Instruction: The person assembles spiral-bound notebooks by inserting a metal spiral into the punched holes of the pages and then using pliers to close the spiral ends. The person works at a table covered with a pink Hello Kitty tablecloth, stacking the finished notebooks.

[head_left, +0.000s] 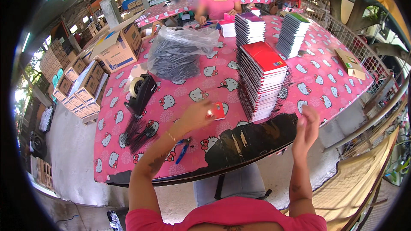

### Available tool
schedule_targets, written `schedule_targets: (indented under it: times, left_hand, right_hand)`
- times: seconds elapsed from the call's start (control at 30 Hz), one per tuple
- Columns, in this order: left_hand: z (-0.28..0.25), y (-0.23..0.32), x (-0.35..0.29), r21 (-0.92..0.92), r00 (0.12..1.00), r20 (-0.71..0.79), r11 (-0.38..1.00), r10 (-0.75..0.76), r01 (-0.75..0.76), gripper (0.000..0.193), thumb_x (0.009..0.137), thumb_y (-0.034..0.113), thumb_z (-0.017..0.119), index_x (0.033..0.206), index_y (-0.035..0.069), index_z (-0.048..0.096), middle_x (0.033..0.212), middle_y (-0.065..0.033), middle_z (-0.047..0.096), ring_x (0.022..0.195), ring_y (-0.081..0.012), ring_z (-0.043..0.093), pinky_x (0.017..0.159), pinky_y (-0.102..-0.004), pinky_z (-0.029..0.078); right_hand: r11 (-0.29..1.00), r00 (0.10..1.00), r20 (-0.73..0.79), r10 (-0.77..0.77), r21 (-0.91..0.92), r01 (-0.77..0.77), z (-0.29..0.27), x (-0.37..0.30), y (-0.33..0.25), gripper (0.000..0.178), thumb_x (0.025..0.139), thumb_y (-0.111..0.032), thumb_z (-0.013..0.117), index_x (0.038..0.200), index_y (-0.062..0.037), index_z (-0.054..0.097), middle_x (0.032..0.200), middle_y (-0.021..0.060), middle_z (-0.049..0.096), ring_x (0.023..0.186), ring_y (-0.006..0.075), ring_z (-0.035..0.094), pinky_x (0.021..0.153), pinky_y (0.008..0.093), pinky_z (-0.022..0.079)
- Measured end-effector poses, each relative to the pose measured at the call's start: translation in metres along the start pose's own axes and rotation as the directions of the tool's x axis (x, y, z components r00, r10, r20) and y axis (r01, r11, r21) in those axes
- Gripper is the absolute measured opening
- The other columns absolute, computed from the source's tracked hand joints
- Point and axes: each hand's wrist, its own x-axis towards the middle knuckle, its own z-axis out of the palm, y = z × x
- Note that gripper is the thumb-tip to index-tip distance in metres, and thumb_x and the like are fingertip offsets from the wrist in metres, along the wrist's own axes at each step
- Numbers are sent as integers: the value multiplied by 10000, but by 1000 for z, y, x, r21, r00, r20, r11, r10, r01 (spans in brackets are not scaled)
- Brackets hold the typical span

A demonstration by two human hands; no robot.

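Note:
My left hand (196,116) is low over the table, its fingers curled at the edge of a small red card-like piece (219,111); the hand hides the rest of it. My right hand (306,129) is raised by the front right edge, fingers apart and slightly bent, with nothing in it. Between the hands, toward the far side, stands a tall stack of spiral notebooks (262,83) with a red cover on top. Blue-handled pliers (183,150) lie beside my left forearm. Left of them are black spiral binding coils (139,134) and a black tape dispenser (140,94).
A clear plastic bag of dark coils (177,57) lies farther back. Purple-topped (249,29) and green-topped (293,35) notebook stacks stand behind the red one. Cardboard boxes (117,47) are at left. A person in pink (220,2) sits across. The tablecloth's front edge is torn (252,139).

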Motion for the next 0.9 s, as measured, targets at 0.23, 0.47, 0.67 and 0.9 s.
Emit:
schedule_targets:
  times: [0.23, 0.47, 0.67, 0.9]
  left_hand:
    - [23, 15, -41, 212, 994, -81, 976, 75, -56, 386, 806, 109, 640, 1177, 15, 587, 1061, -139, 644, 995, -308, 637, 851, -417, 539]
    - [4, 97, -48, 58, 972, -235, 998, 23, -10, 436, 773, 121, 686, 1182, 17, 576, 1107, -167, 624, 1059, -342, 605, 939, -449, 486]
    - [-23, 36, -172, 205, 657, -436, 643, -615, 738, 240, 806, 93, 660, 1036, 39, 616, 1009, -160, 595, 974, -371, 567, 822, -461, 483]
    - [-28, 30, -186, 91, 582, -520, 638, -625, 765, 175, 873, 56, 617, 1046, 82, 620, 951, -121, 570, 826, -343, 599, 673, -457, 483]
  right_hand:
    - [957, 876, 467, 121, 178, -228, 75, -53, -5, 463, 878, -89, 680, 1305, -1, 527, 1313, 174, 526, 1207, 291, 517, 1014, 377, 408]
    - [690, 568, 686, 454, 133, -712, 103, -109, 34, 300, 843, 37, 718, 1093, -14, 561, 1154, 139, 634, 1019, 158, 597, 884, 288, 481]
    - [638, 647, 660, 382, 319, -701, 99, -106, 33, 255, 835, 71, 704, 1015, -18, 547, 1109, 122, 657, 980, 155, 614, 889, 287, 486]
    - [651, 565, 727, 390, 217, -728, 108, -100, 33, 307, 846, 39, 694, 1142, -10, 627, 1076, 87, 669, 941, 115, 612, 831, 253, 486]
